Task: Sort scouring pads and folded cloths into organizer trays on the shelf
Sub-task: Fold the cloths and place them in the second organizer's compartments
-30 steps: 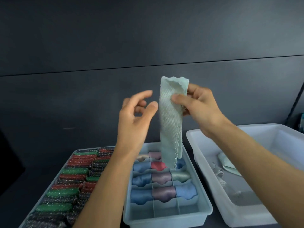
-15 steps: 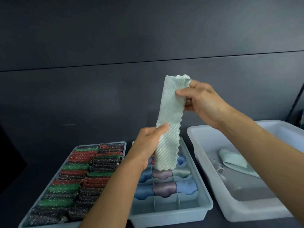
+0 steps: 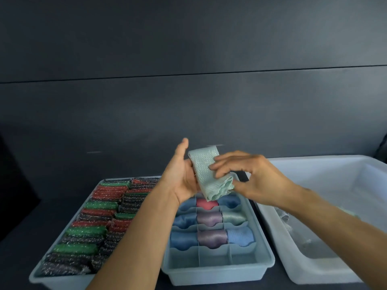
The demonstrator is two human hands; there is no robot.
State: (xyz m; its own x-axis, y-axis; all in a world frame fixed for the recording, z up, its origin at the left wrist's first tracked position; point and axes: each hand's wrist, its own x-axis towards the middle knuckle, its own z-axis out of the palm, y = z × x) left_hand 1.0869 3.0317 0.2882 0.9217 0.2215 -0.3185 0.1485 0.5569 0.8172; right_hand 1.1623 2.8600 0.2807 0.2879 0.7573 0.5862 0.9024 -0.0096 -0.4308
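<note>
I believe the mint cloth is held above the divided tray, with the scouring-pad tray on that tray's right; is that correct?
Not quite. The head view shows the scouring-pad tray to the left of the divided tray; it is the white bin that sits on the right. The mint cloth is indeed held above the divided tray.

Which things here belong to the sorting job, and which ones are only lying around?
Job: mint cloth, between left hand and right hand; divided tray with folded cloths; scouring pads in their tray; white bin.
Only around: dark back wall; dark shelf surface.
</note>
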